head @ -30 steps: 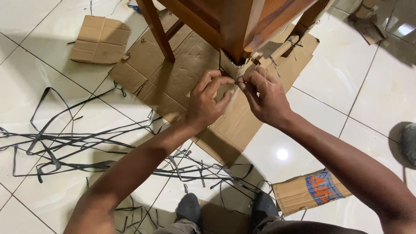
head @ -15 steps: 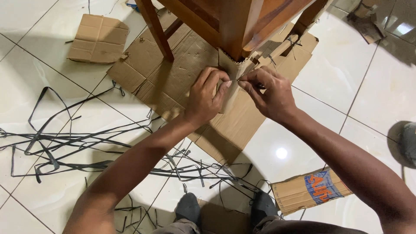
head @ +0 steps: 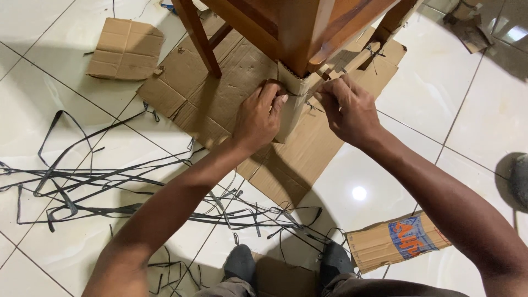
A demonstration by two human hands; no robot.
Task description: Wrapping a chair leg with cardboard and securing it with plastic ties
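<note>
A corrugated cardboard wrap (head: pixel 291 104) clings around the foot of the wooden furniture leg (head: pixel 300 38). It looks light, bendable and easy to tear, best taken at its loose edges. The left hand (head: pixel 257 118) grips the wrap's left edge; the right hand (head: pixel 347 110) pinches something thin just right of the leg, perhaps a strap. Flattened cardboard (head: pixel 231 88) lies beneath the leg, black straps (head: pixel 88 176) well left.

1. Overhead, the wooden chair frame (head: pixel 308 27) is blocking your reach.
2. On your left, tangled black straps (head: pixel 99 181) are littering the tiles.
3. On your right, bare floor (head: pixel 462 99) is offering you passage.
</note>
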